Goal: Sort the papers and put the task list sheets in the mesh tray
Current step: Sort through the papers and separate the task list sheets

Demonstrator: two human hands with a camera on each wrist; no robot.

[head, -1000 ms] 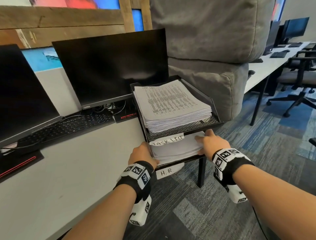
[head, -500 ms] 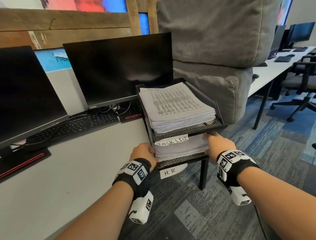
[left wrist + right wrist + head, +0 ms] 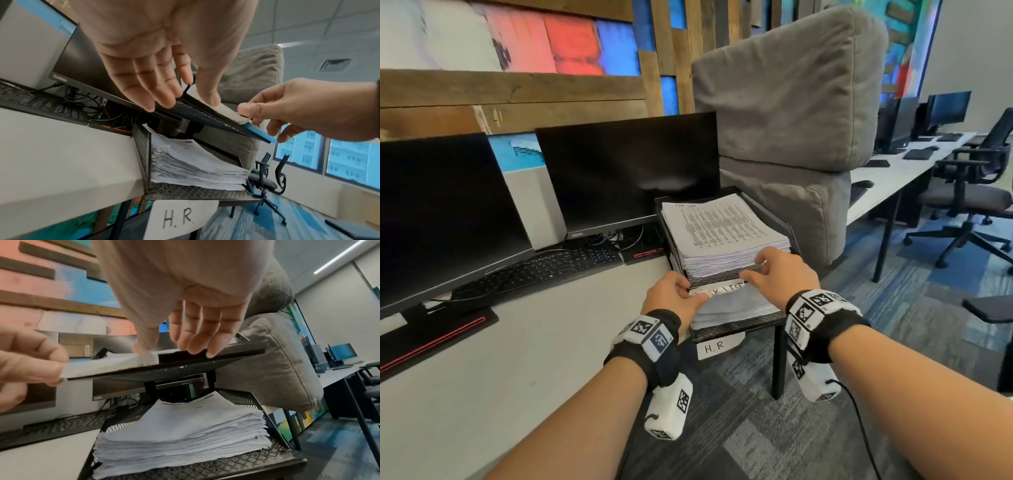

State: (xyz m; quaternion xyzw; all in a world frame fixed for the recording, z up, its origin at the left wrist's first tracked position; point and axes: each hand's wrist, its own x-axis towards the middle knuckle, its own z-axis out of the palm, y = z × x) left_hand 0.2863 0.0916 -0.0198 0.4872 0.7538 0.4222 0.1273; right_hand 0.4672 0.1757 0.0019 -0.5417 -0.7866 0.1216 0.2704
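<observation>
Both hands pinch the paper label (image 3: 719, 287) on the black mesh tray (image 3: 726, 272): left hand (image 3: 674, 297), right hand (image 3: 780, 270). Printed sheets (image 3: 722, 229) stacked thick; grey table (image 3: 517, 359).

This is an open-plan office. A long white desk (image 3: 482, 394) carries two dark monitors (image 3: 619, 178) with a black keyboard (image 3: 541, 270) and cables below them. At its end stands a black mesh tray (image 3: 726, 330) stacked with printed sheets and bearing hand-written labels, one reading "H.R" (image 3: 717, 346). Further desks with computers (image 3: 945, 109) and wheeled office chairs (image 3: 976, 192) stand on blue and grey carpet tiles (image 3: 928, 308). The left wrist view shows a panelled ceiling with a vent (image 3: 333, 65).
</observation>
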